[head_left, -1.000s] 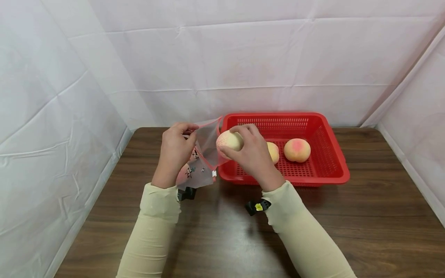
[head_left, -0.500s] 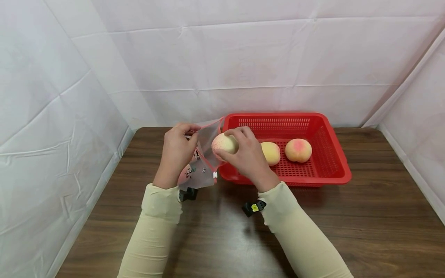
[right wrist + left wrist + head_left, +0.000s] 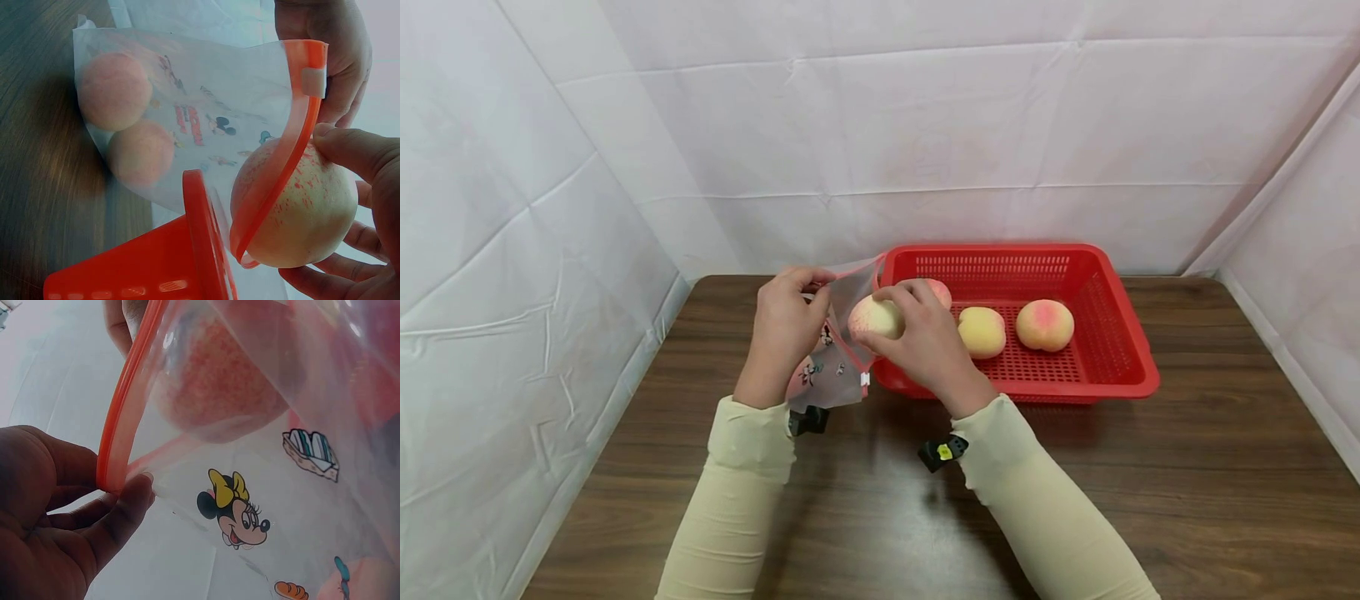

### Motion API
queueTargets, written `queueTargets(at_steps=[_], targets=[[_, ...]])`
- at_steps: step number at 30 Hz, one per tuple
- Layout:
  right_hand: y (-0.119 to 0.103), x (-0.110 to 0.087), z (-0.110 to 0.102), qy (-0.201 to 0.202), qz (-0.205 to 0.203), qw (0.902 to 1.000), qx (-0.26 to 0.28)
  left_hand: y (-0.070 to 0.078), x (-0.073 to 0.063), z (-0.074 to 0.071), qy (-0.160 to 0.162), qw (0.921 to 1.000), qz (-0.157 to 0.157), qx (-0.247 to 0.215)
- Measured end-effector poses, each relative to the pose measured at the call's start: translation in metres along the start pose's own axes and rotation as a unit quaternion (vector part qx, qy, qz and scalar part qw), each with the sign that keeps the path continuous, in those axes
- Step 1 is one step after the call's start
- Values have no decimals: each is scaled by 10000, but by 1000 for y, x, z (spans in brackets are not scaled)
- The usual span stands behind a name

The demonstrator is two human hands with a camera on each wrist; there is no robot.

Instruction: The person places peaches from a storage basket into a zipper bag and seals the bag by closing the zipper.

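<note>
The wooden table (image 3: 880,517) carries everything. On it stands the red basket (image 3: 1090,333), with a pink-topped peach (image 3: 1045,325), a yellow peach (image 3: 981,332) and, part-hidden by a hand, a pinkish peach (image 3: 940,292) inside. Just left of the basket is the clear bag (image 3: 835,383), its mouth held open towards the basket; the right wrist view shows two bagged peaches (image 3: 115,92) down inside it.

The left hand (image 3: 790,321) pinches the bag's far edge between thumb and fingers, a narrow hold on the rim alone. The right hand (image 3: 925,337) is spread about as wide as the fruit, fingers and thumb curved round the held peach (image 3: 876,318). That peach sits in the mouth of the bag — partly past the red rim, partly outside it.

To do this well, I would keep the left pinch firm and draw that edge away from the peach, so the mouth stays wide and the film doesn't fold in under it. The fruit looks best eased in at a slant towards the bag's lower end, let go only once its widest part is past the rim. Whether the rim touches the basket is hard to tell from these angles.

Smallest is the white slider (image 3: 865,379) at the near end of the rim — best kept clear of the knuckles.
</note>
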State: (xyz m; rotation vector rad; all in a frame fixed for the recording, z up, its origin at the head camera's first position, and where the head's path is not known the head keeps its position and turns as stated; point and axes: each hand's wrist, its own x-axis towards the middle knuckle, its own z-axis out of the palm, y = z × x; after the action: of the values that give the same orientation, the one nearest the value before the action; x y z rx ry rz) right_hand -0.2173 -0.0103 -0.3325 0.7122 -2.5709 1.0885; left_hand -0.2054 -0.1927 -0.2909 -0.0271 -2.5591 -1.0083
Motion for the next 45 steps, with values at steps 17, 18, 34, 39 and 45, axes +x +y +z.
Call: queueTargets(at_steps=[17,18,34,39,45], targets=[[5,-1,1,-73,-182,9998,-2,0,0,1,71,9999,83,70],[5,-1,1,-85,-181,9998,-6,-1,0,1,69,9999,82,81],[11,-3,-3,-20,-185,9998,-23,-2,0,0,88,9999,76,119],[12,-4,-4,8,-203,9998,-86,-2,0,1,103,9999,70,106],[13,-4,-7,19,-192,9998,-59,-1,0,1,97,9999,58,80]])
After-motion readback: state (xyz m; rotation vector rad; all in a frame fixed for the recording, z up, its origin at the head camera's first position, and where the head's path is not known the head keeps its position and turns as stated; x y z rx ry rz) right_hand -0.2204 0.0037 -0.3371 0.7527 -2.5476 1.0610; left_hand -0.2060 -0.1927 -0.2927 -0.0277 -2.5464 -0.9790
